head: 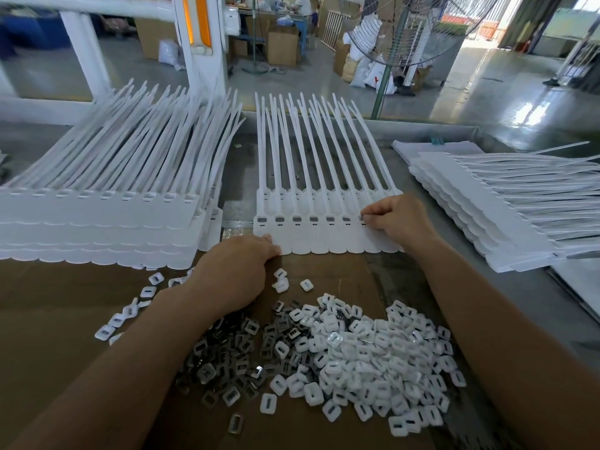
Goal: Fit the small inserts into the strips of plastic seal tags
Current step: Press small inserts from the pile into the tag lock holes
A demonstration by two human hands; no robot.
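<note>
A white strip of seal tags [319, 237] lies flat in front of me, its long tails pointing away. Several of its square sockets on the left hold dark inserts. My right hand [394, 219] has curled fingers and pinches a small insert at a socket near the strip's right end. My left hand [235, 271] rests on the cardboard with its fingertips on the strip's lower left corner. A heap of loose inserts [324, 355], dark metal ones to the left and white plastic ones to the right, lies between my forearms.
A tall stack of tag strips [107, 222] stands at the left, and another stack [493, 206] lies at the right. Brown cardboard [65, 319] covers the near table. A fan stand [386, 76] and boxes are on the floor beyond.
</note>
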